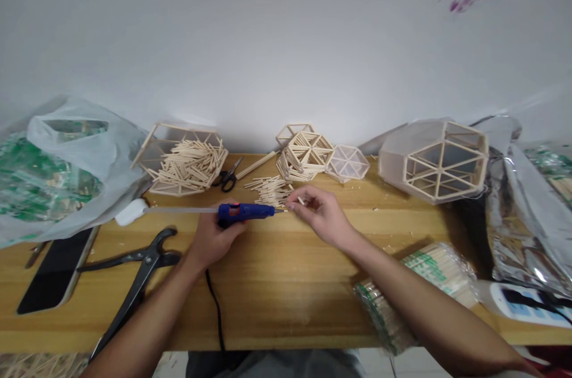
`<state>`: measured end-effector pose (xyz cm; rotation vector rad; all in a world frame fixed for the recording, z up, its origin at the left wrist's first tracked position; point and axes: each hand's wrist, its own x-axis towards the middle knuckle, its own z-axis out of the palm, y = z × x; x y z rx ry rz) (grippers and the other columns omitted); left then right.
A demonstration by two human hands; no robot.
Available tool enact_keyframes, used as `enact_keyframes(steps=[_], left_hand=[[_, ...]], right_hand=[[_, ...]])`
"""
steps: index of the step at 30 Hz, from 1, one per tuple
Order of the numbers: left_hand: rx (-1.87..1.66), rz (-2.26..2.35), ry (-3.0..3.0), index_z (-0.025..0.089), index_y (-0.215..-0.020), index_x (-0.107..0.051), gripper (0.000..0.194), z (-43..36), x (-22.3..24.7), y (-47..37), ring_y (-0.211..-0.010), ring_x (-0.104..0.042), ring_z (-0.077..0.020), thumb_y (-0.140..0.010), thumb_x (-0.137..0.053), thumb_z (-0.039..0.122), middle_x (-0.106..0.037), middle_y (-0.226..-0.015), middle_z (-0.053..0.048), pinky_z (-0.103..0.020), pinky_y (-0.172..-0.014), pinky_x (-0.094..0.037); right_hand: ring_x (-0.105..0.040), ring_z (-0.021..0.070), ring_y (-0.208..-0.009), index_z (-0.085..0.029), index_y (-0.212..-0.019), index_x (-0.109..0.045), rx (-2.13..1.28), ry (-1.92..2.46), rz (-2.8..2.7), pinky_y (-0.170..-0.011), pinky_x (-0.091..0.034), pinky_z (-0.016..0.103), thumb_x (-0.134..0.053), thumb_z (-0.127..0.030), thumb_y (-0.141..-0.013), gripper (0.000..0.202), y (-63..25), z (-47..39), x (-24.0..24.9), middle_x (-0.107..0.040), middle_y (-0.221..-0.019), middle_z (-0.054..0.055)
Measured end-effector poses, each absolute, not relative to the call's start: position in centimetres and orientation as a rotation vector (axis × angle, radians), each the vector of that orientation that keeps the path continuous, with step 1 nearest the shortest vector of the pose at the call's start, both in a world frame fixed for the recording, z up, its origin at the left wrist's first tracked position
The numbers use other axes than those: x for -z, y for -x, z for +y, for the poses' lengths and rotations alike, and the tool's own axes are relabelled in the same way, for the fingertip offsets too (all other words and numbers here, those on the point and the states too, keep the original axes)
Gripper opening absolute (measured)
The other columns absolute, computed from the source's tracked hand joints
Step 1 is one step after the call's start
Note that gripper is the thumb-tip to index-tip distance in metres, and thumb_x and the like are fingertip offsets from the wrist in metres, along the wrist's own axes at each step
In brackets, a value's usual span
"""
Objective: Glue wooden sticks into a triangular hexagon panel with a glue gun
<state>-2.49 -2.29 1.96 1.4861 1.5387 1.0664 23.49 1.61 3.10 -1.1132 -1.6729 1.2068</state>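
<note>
The left hand (217,238) is wrapped around a blue glue gun (245,212), which lies sideways over the tabletop (268,282) with its nozzle pointing toward the right hand (319,214). A long glue stick (183,210) sticks out of its rear, past the left hand. The right hand pinches a small wooden stick (301,201) between thumb and fingers, close to the nozzle tip; whether the two touch cannot be told. The pile of short sticks (270,190) lies just beyond the nozzle, between the hands and the stacked wooden hexagons (308,154). Black-handled scissors (228,178) lie beyond the left hand, and a bundle of wrapped sticks (424,282) lies partly under the right forearm.
</note>
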Motion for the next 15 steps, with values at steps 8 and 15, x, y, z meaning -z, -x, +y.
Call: enact_keyframes(steps=[8,15], left_hand=[[-1.066,1.548,-1.461,0.022,-0.073,-0.07,0.012,-2.41,-1.51,2.56,-0.07,-0.062,-0.021,-0.066,-0.074,0.031,-0.069,-0.069,0.002,-0.033,-0.07,-0.048],[-1.03,1.511,-1.368,0.021,-0.065,-0.07,0.01,-2.23,-1.78,2.35,-0.066,-0.059,-0.02,-0.064,-0.075,0.03,-0.066,-0.064,0.001,-0.031,-0.065,-0.047]], right_hand=[[-0.069,0.0187,-0.08,-0.02,-0.096,-0.072,-1.315,1.018,-1.678,-0.071,-0.051,0.03,-0.072,-0.037,-0.094,0.017,-23.34,1.33,-3.49,-0.077,-0.092,0.005],[-0.065,0.017,-0.078,-0.022,-0.093,-0.072,-1.328,0.953,-1.7,-0.073,-0.05,0.03,-0.082,-0.032,-0.087,0.016,-23.44,1.21,-3.49,-0.075,-0.089,0.002]])
